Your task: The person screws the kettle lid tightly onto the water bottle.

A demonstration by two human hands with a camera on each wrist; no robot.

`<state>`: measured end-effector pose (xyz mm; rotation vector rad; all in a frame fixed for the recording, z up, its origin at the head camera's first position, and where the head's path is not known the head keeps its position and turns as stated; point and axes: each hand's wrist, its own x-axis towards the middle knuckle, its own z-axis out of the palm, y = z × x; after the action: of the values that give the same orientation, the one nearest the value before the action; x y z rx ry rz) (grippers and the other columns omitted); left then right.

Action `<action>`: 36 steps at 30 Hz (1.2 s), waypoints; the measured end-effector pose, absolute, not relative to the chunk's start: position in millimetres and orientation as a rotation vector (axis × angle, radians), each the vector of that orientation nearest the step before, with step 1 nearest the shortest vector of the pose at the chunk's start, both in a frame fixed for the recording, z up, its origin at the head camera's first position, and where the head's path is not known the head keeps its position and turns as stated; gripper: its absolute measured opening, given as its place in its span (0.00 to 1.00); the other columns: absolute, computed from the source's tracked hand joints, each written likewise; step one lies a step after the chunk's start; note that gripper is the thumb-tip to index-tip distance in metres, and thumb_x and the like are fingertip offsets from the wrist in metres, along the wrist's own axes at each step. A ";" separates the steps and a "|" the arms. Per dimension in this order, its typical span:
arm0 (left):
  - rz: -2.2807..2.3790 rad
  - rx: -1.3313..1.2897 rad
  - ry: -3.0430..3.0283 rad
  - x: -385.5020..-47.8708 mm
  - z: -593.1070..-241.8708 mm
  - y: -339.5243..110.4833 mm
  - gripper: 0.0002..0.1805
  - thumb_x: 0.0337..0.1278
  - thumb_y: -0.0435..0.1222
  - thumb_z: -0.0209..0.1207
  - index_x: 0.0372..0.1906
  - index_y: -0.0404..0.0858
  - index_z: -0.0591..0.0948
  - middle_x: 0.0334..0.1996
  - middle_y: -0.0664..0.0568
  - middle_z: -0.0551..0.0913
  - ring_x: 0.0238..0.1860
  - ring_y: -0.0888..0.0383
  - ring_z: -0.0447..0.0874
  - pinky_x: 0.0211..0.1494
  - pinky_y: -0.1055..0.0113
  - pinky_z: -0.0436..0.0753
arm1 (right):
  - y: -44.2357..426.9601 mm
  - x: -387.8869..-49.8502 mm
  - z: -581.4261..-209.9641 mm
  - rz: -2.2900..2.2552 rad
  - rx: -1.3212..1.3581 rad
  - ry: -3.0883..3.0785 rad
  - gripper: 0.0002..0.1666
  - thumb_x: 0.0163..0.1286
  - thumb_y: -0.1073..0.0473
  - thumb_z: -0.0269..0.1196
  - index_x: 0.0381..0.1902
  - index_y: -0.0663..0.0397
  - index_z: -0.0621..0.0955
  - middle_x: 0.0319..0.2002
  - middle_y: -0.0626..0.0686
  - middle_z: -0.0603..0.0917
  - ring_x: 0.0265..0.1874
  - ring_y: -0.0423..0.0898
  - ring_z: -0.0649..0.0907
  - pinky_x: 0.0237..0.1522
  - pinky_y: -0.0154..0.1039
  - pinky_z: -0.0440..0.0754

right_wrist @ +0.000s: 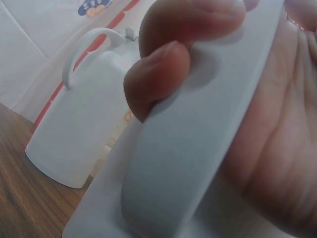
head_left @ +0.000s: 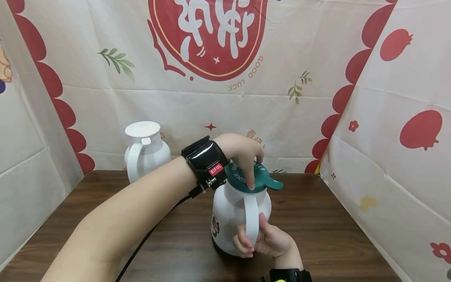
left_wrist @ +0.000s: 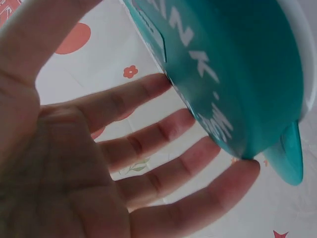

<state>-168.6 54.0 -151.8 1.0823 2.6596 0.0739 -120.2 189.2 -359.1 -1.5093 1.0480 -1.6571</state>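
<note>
A white jug with a dark base stands on the wooden table, topped by a green lid whose tab points right. My left hand reaches over the lid and grips its edge, thumb at the near side. In the left wrist view the left hand's fingertips touch the rim of the green lid. Low on the jug's white handle, my right hand has its fingers curled round it. The right wrist view shows the handle between the right hand's fingers and palm.
A second white jug, with a white top, stands at the table's back left. Printed cloth hangs behind the table and along both sides. A black cable runs from the left wrist strap down past the forearm.
</note>
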 end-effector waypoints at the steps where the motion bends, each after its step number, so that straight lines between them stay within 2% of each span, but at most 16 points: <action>1: 0.076 1.088 2.656 -169.0 -151.4 53.6 0.37 0.40 0.46 0.75 0.61 0.44 0.76 0.50 0.53 0.77 0.45 0.56 0.76 0.42 0.60 0.81 | 189.2 -120.3 -359.0 -1.654 -1.513 1.050 0.41 0.70 0.32 0.17 0.30 0.65 0.57 0.25 0.55 0.60 0.21 0.49 0.61 0.22 0.45 0.61; 4: 0.068 1.111 2.648 -170.2 -150.4 52.8 0.37 0.40 0.45 0.75 0.60 0.46 0.76 0.51 0.54 0.77 0.45 0.56 0.76 0.37 0.63 0.81 | 189.4 -120.8 -358.7 -1.649 -1.518 1.052 0.41 0.70 0.33 0.17 0.30 0.65 0.57 0.24 0.55 0.60 0.21 0.49 0.61 0.22 0.44 0.61; 9: 0.071 1.144 2.620 -170.4 -149.3 51.9 0.36 0.40 0.43 0.76 0.60 0.46 0.77 0.49 0.54 0.77 0.44 0.56 0.75 0.35 0.64 0.81 | 189.6 -120.8 -358.7 -1.651 -1.518 1.049 0.41 0.70 0.33 0.17 0.30 0.66 0.57 0.24 0.55 0.60 0.21 0.49 0.61 0.22 0.44 0.61; 12: 0.082 1.152 2.595 -171.1 -149.1 51.5 0.36 0.39 0.41 0.76 0.60 0.47 0.76 0.49 0.54 0.77 0.45 0.55 0.75 0.37 0.63 0.80 | 189.5 -120.6 -358.9 -1.657 -1.512 1.043 0.41 0.70 0.33 0.17 0.31 0.66 0.57 0.25 0.55 0.60 0.21 0.49 0.61 0.22 0.45 0.60; 19: 0.048 1.207 2.533 -176.8 -149.6 51.5 0.38 0.40 0.38 0.75 0.63 0.49 0.75 0.56 0.53 0.72 0.49 0.55 0.72 0.44 0.60 0.79 | 189.3 -120.2 -359.7 -1.650 -1.515 1.040 0.41 0.70 0.32 0.17 0.30 0.65 0.57 0.25 0.55 0.60 0.21 0.49 0.61 0.22 0.45 0.60; 36: -0.008 1.278 2.465 -185.8 -149.1 48.6 0.39 0.41 0.37 0.75 0.63 0.55 0.73 0.59 0.57 0.69 0.56 0.56 0.65 0.52 0.57 0.73 | 189.2 -119.6 -358.6 -1.645 -1.529 1.050 0.41 0.70 0.33 0.16 0.30 0.65 0.57 0.24 0.55 0.59 0.20 0.48 0.61 0.22 0.45 0.60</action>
<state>-185.8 48.6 -149.1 1.2777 2.4648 -0.0082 -119.6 189.2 -358.6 -1.5288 1.0502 -1.6445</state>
